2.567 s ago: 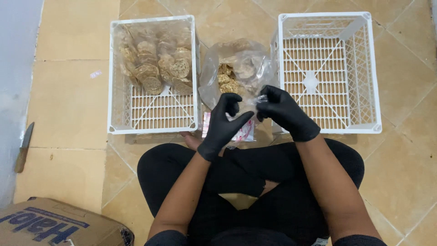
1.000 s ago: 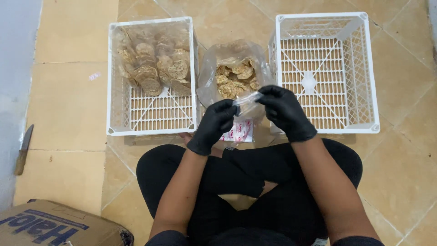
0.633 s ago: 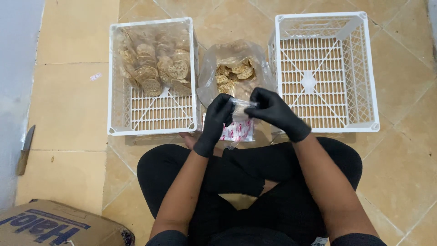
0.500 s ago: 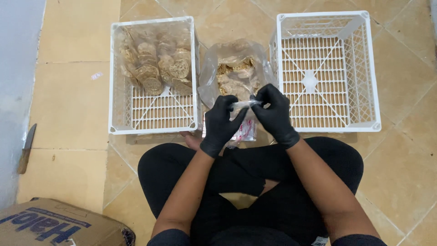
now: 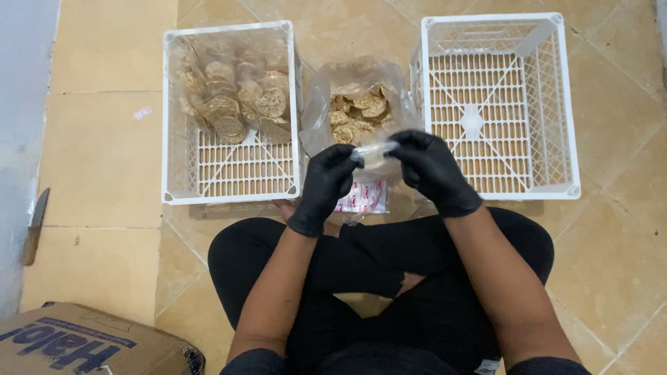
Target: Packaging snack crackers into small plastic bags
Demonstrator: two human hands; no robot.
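Since half a second ago our hands spread slightly apart, stretching the small clear bag (image 5: pixel 374 149). It's thin, crinkled, held just in front of the open bag of crackers (image 5: pixel 358 111). Left hand (image 5: pixel 323 184) and right hand (image 5: pixel 431 170), black-gloved, each pinch one end. White crates (image 5: pixel 573 104) flank that cracker bag closely.

Head view, steeply downward, close

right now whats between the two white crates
In the head view, an open clear bag of crackers stands between the left crate and the right crate.
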